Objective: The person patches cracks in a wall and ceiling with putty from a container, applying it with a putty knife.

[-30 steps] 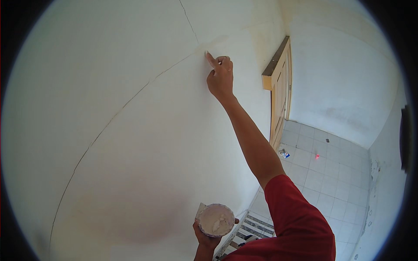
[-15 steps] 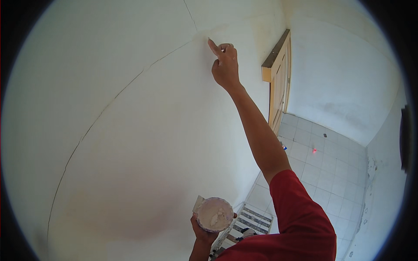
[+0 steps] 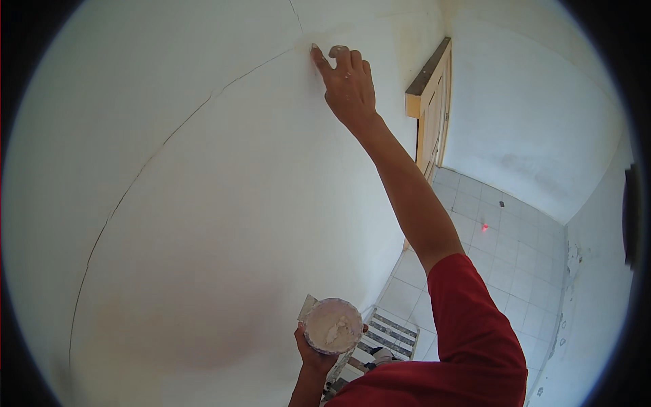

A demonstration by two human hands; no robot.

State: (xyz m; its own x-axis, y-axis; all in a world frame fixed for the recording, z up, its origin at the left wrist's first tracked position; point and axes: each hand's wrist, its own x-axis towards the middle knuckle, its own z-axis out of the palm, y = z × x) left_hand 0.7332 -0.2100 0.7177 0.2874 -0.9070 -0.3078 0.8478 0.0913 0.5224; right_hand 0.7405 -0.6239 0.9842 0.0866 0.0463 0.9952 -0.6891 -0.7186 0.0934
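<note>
My left hand point(image 3: 314, 354) holds a round tub point(image 3: 332, 326) of pale, creamy filler, its fingers wrapped around the tub's side. A flat scraper blade point(image 3: 307, 306) sticks up at the tub's left edge, by the same hand. My right hand point(image 3: 348, 85) is raised to the white wall point(image 3: 224, 176), beside the spot where a thin crack point(image 3: 165, 144) meets a shorter upper crack point(image 3: 296, 15). One of its digits stretches to the wall surface, while the others are loosely bent and apart. White smears show on these fingers, and no tool is visible in them.
Right of my arm stands a wooden door in its frame point(image 3: 434, 108). Below lies a white tiled floor point(image 3: 505, 254) with a small dark piece point(image 3: 502, 203) and a red light spot point(image 3: 485, 227). A slatted platform point(image 3: 390, 334) is beneath me, near the wall's foot.
My right hand has shifted slightly up and left along the wall, its bent fingers loosening. The tub and left hand sit a little higher in view, as the whole view has shifted slightly.
</note>
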